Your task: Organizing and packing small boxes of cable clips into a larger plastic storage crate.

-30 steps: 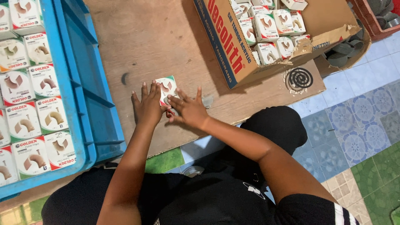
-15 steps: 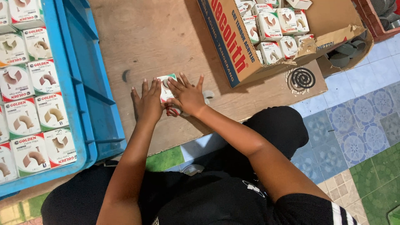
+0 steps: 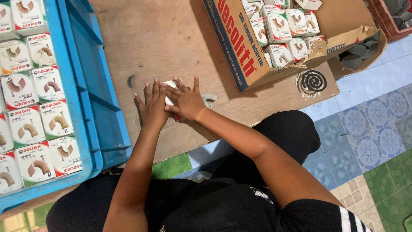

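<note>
Both my hands lie flat, side by side, on a small white box (image 3: 170, 84) in the middle of a wooden board (image 3: 159, 38). My left hand (image 3: 152, 106) covers the box's left part, fingers together and pointing away from me. My right hand (image 3: 187, 100) presses on its right part with the fingers spread. Only a white corner and a sliver between the hands show; a bit of red peeks out under my right wrist. A small grey curved clip (image 3: 209, 100) lies on the board just right of my right hand.
A blue plastic crate (image 3: 88, 99) on the left holds rows of small white boxes (image 3: 56, 122) picturing curved clips. A brown cardboard carton (image 3: 240, 51) at the upper right holds several more. A dark spiral coil (image 3: 312, 81) lies by the board's right edge. Patterned floor tiles lie beyond.
My hands have closed together over the small box; it showed more a second ago. The right hand has slid up onto it. The view has shifted slightly.
</note>
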